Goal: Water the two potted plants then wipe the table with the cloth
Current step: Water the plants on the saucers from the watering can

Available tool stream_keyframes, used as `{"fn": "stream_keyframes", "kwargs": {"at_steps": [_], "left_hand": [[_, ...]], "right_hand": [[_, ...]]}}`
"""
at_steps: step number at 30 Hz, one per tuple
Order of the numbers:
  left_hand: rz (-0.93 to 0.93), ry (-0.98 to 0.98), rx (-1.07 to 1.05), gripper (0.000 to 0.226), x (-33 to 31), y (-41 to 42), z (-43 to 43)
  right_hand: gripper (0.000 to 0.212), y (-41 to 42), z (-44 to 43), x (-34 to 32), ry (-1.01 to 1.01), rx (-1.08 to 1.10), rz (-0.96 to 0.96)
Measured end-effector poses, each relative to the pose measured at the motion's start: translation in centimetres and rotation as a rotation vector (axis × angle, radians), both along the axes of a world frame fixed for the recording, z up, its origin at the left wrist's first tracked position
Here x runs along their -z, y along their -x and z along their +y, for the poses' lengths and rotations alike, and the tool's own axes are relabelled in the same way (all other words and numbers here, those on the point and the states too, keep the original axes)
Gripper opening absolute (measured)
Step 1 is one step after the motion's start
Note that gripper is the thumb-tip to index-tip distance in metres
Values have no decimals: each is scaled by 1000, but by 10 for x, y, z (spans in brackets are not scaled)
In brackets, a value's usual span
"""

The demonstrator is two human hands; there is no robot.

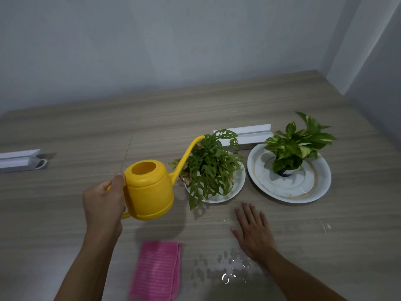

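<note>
My left hand [104, 205] grips the handle of a yellow watering can [149, 190], held above the table with its long spout reaching up and right to the top of the near plant. That plant, with holed green leaves [210, 168], sits on a small white plate [236, 190]. A second plant with yellow-green leaves [297, 144] stands in a dark pot on a larger white plate [321, 183] to the right. My right hand [253, 231] lies flat and open on the table in front of the plates. A folded pink cloth [156, 270] lies near the front edge.
Spilled water drops [225, 268] spread on the wooden table [86, 137] between the cloth and my right arm. A white angled bracket [249, 135] sits behind the plants, another [19, 161] at the far left. Grey walls close the back and right.
</note>
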State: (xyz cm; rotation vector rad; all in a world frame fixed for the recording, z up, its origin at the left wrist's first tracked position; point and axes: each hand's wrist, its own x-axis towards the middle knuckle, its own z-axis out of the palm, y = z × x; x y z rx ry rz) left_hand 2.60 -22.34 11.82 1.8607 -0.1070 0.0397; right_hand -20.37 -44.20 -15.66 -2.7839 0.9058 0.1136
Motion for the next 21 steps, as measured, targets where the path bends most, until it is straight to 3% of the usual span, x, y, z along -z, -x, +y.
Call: {"fn": "stream_keyframes", "kwargs": {"at_steps": [9,21], "left_hand": [[-25,139,53,47,0,36,-42],[20,151,249,47,2,66,-105]], "right_hand": [[64,44,-34,-22,7,4,20],[65,146,-69,-35,37,128,113]]}}
